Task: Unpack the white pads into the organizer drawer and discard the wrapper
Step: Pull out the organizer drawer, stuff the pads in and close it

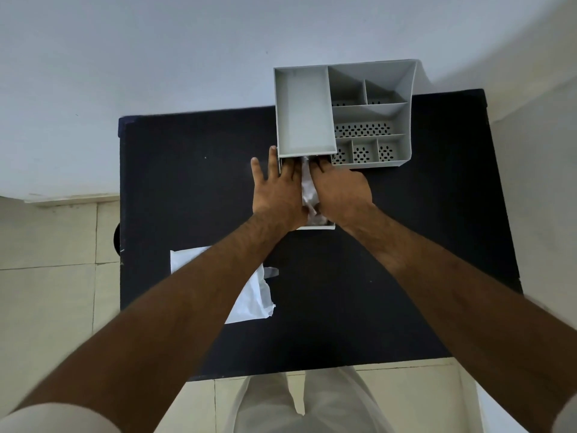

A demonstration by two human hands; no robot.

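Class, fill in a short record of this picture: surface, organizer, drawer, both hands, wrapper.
surface: black table
organizer: grey, compartments empty, at table's far edge
drawer: pulled out toward the person, white pads inside
left hand: flat over the drawer, fingers spread
right hand: palm down on the pads
wrapper: white, on the table under the left forearm

The organizer (343,117) is pale grey, its right-hand compartments floored with dark leaf-shaped perforations. It stands on a black table (193,182). In front of the organizer, white pads (309,189) fill the white-edged drawer (315,227), and nearer still lies a white wrapper (253,295).
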